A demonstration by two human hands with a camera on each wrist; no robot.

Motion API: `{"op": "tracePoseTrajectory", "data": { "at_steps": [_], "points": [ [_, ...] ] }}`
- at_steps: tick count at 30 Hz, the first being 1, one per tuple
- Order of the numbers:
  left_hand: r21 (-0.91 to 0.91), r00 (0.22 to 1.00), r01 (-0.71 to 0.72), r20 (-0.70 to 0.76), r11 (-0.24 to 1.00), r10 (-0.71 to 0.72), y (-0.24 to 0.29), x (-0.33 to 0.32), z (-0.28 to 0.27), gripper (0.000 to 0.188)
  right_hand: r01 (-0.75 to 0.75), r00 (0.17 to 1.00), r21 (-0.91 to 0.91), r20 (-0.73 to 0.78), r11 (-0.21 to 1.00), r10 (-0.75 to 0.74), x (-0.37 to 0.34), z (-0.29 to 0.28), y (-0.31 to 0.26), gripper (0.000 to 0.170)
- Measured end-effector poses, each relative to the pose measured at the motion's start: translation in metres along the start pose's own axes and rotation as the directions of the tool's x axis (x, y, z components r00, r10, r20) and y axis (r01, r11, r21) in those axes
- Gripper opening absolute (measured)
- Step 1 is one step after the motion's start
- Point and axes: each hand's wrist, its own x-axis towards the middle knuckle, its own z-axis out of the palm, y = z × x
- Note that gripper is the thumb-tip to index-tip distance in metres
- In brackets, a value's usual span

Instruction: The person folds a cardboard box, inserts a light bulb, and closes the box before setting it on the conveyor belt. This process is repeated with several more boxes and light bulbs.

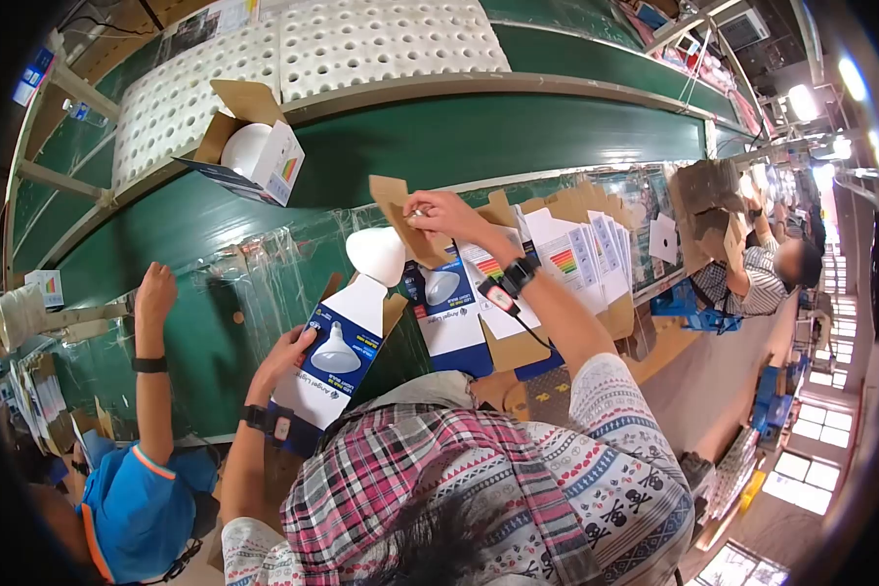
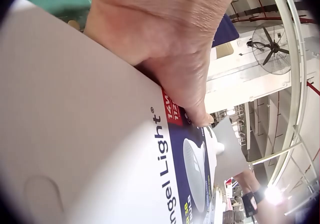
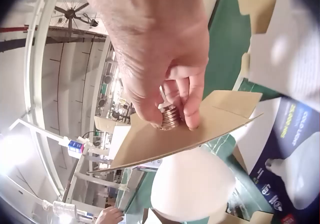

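My left hand (image 1: 281, 359) grips the side of a blue-and-white light bulb box (image 1: 334, 354) tilted in front of me. In the left wrist view, the thumb of that hand (image 2: 165, 43) bends over the edge of the printed box (image 2: 85, 119). My right hand (image 3: 160, 58) pinches the metal screw base (image 3: 170, 118) of a light bulb, which pokes up through a brown cardboard insert (image 3: 205, 121). Below the insert hangs the bulb's white dome (image 3: 192, 186). From the head view, this white bulb (image 1: 376, 256) is at the box's open upper end.
More bulb boxes (image 1: 449, 293) and flat printed cartons (image 1: 566, 259) lie to the right. Across the green belt (image 1: 381, 146), an open box (image 1: 281, 164) holds another bulb. White perforated foam trays (image 1: 381, 44) stand behind. One person's arm (image 1: 154, 332) reaches in at left; another person (image 1: 752, 269) sits at right.
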Motion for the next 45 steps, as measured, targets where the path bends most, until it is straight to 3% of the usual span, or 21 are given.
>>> {"op": "tracePoseTrajectory", "data": {
  "at_steps": [2, 5, 10, 17, 21, 22, 25, 30, 33, 34, 37, 42, 45],
  "points": [
    [-0.058, 0.998, -0.054, -0.014, 0.997, 0.053, -0.012, 0.004, 0.002, 0.077, -0.022, 0.990, -0.017, 0.137, 1.000, 0.024, 0.016, 0.006, 0.005, 0.017],
    [-0.014, 0.999, 0.044, -0.008, 0.999, -0.044, -0.015, 0.004, -0.002, 0.075, -0.140, 0.934, 0.069, 0.340, 0.988, 0.109, 0.030, 0.019, 0.022, 0.017],
    [-0.161, 0.993, -0.086, -0.098, 0.983, 0.071, -0.033, 0.000, -0.002, 0.075, -0.278, 0.871, 0.225, 0.469, 0.934, 0.146, 0.037, 0.025, 0.028, 0.024],
    [-0.156, 0.999, -0.038, -0.042, 0.987, 0.032, -0.039, 0.009, -0.007, 0.082, -0.359, 0.805, 0.148, 0.549, 0.922, 0.225, 0.046, 0.014, 0.025, 0.025],
    [-0.148, 0.998, -0.068, -0.019, 0.987, 0.066, -0.035, 0.012, -0.007, 0.083, -0.370, 0.778, 0.168, 0.594, 0.914, 0.205, 0.054, 0.036, 0.025, 0.022],
    [-0.146, 0.998, -0.064, -0.018, 0.987, 0.062, -0.035, 0.013, -0.007, 0.082, -0.363, 0.746, 0.098, 0.626, 0.927, 0.227, 0.061, 0.044, 0.019, 0.023],
    [-0.166, 0.998, -0.062, -0.006, 0.984, 0.062, -0.026, 0.011, -0.006, 0.080, -0.359, 0.713, 0.103, 0.672, 0.928, 0.201, 0.074, 0.070, 0.028, 0.024],
    [-0.167, 0.998, -0.058, 0.013, 0.984, 0.061, -0.028, 0.011, -0.009, 0.079, -0.513, 0.678, 0.209, 0.693, 0.832, 0.244, 0.062, 0.066, 0.049, 0.027],
    [-0.177, 0.998, -0.053, 0.009, 0.983, 0.055, -0.027, 0.012, -0.007, 0.080, -0.412, 0.714, 0.210, 0.679, 0.887, 0.172, 0.061, 0.077, 0.054, 0.029],
    [-0.180, 0.998, -0.051, 0.011, 0.982, 0.054, -0.028, 0.012, -0.008, 0.080, -0.341, 0.699, 0.100, 0.692, 0.935, 0.181, 0.064, 0.086, 0.059, 0.027],
    [-0.176, 0.998, -0.055, 0.006, 0.983, 0.057, -0.032, 0.013, -0.008, 0.079, -0.333, 0.735, 0.073, 0.645, 0.940, 0.210, 0.059, 0.098, 0.059, 0.026],
    [-0.184, 0.998, -0.055, -0.007, 0.981, 0.054, -0.020, 0.008, -0.005, 0.074, -0.513, 0.694, 0.175, 0.661, 0.840, 0.286, 0.037, 0.092, 0.064, 0.033],
    [-0.166, 0.998, -0.058, -0.001, 0.984, 0.059, -0.026, 0.011, -0.004, 0.072, -0.114, 0.760, 0.002, 0.644, 0.994, 0.086, 0.032, 0.110, 0.088, 0.035]
  ]
}}
